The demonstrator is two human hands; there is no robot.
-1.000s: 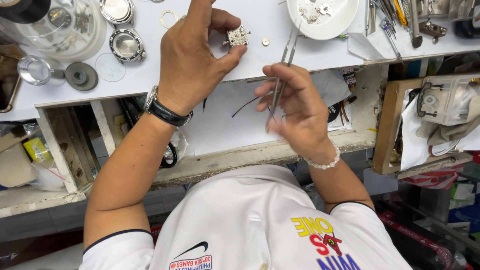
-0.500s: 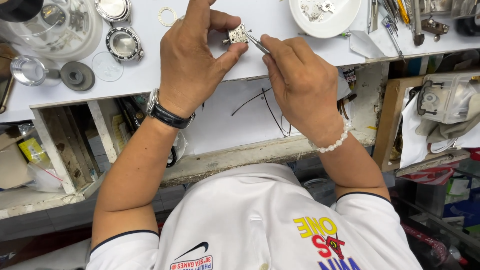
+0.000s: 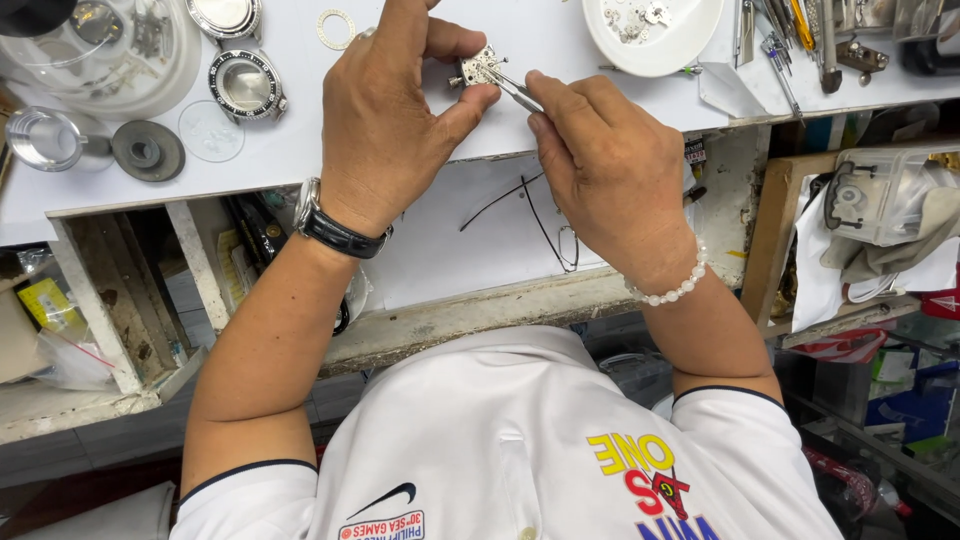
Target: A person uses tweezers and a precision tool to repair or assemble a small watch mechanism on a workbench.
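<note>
My left hand [image 3: 395,120] pinches a small metal watch movement [image 3: 480,68] between thumb and fingers, just above the white bench top [image 3: 300,140]. My right hand [image 3: 610,165] grips thin tweezers [image 3: 518,90], and their tips touch the right side of the movement. A dark watch is strapped on my left wrist and a white bead bracelet circles my right wrist.
A black-bezel watch case [image 3: 245,85] and a steel case back [image 3: 225,15] lie at the upper left. Near them are a clear dome [image 3: 100,50], a round grey die [image 3: 148,150] and a crystal [image 3: 211,131]. A white dish of tiny parts [image 3: 655,35] and hand tools [image 3: 790,35] lie on the right.
My right hand has come up from below the bench edge and brought the tweezers to the movement. My left hand has kept the movement in nearly the same place.
</note>
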